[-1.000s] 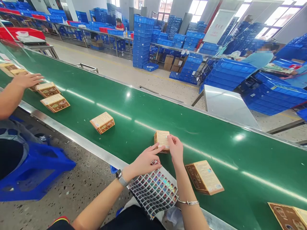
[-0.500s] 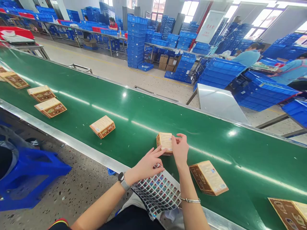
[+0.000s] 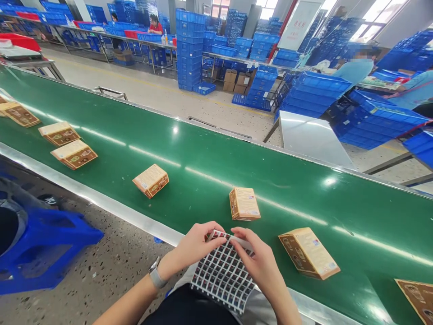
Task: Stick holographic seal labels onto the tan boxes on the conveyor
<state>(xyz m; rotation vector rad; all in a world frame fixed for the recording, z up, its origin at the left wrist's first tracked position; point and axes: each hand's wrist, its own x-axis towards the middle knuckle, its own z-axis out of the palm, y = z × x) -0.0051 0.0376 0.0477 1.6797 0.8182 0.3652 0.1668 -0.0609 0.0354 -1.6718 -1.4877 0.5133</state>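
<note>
A sheet of small dark stickers in a white grid (image 3: 225, 271) hangs at the near edge of the green belt, over my lap. My left hand (image 3: 198, 246) pinches its upper left part between thumb and fingers. At the sheet's upper right, my right hand (image 3: 255, 255) has its thumb and fingers closed on the top edge. Just beyond my hands a brown and cream box (image 3: 246, 203) lies on the belt, touched by neither hand; a small coloured label shows on its cream face. Another box (image 3: 309, 253) with a similar label lies to the right of my right hand.
The green conveyor belt (image 3: 203, 144) crosses the view, with a box (image 3: 151, 180) to the left and several more farther left. A blue stool (image 3: 50, 248) stands lower left. Beyond are a metal table (image 3: 313, 140), stacked blue crates (image 3: 190, 49) and seated people.
Both hands have drawn back from the middle box to the sticker sheet, which now hangs flatter between them. The boxes near me have shifted slightly to the right.
</note>
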